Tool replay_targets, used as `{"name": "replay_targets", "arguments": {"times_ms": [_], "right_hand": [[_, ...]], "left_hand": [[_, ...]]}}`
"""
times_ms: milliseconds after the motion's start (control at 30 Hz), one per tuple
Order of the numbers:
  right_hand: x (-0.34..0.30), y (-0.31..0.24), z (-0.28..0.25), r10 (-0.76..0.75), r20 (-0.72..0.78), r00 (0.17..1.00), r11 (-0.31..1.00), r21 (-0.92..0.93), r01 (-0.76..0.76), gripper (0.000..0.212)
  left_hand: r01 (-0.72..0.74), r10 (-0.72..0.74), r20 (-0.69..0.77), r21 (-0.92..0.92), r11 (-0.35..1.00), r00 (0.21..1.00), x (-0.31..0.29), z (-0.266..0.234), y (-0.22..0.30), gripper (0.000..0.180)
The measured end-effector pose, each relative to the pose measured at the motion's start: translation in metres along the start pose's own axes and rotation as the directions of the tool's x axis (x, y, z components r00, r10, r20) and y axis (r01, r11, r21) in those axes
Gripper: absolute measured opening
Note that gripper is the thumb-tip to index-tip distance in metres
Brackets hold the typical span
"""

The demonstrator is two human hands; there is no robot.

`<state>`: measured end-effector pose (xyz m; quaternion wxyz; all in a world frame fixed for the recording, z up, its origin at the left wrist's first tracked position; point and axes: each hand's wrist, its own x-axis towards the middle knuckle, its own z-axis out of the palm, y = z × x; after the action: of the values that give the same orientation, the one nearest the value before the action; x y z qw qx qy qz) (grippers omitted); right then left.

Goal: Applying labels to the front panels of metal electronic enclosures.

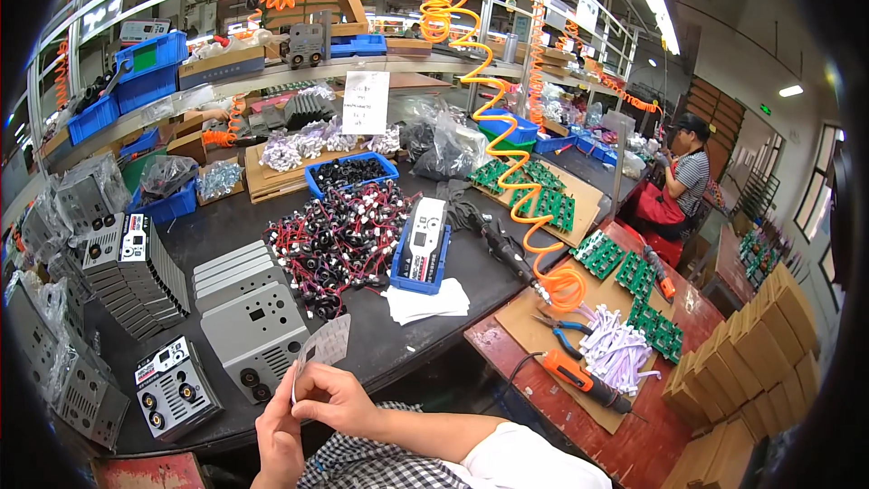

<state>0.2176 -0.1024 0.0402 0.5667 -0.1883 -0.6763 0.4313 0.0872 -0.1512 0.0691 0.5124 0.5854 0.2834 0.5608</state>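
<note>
Both hands are close together near the table's front edge, pinching a thin, greyish label sheet (pixel 328 341) that stands upright and is seen at a slant. My left hand (pixel 279 442) grips its lower left edge. The fingers of my right hand (pixel 339 401) curl in against the same edge, partly hiding it. Just beyond is a grey metal front panel (pixel 258 335) with holes and vent slots, in front of several more grey panels (pixel 237 270). To the left lies a panel (pixel 176 389) bearing a white and black label and round brass-coloured sockets.
Stacked labelled panels (pixel 136 258) stand at left. A wire pile (pixel 335 240), a blue tray of labels (pixel 418 276) and white sheets (pixel 430 302) lie ahead. An orange screwdriver (pixel 579 378), pliers (pixel 563 333) and green circuit boards (pixel 634 276) lie right. A co-worker (pixel 683 177) sits far right.
</note>
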Motion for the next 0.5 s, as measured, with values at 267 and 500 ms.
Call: {"name": "replay_targets", "arguments": {"times_ms": [267, 500], "right_hand": [[-0.0041, 0.0015, -0.0025, 0.202, -0.006, 0.979, 0.940, 0.281, -0.192, 0.018], [-0.0025, -0.0002, -0.0070, 0.274, 0.041, 0.961, 0.936, 0.220, -0.276, 0.019]], "left_hand": [[0.004, -0.008, 0.055, 0.064, 0.998, 0.998, 0.0014, 0.0042, 0.0006, 0.108], [0.034, -0.039, 0.090, 0.055, 0.998, 0.995, 0.0026, -0.0004, -0.0044, 0.110]]}}
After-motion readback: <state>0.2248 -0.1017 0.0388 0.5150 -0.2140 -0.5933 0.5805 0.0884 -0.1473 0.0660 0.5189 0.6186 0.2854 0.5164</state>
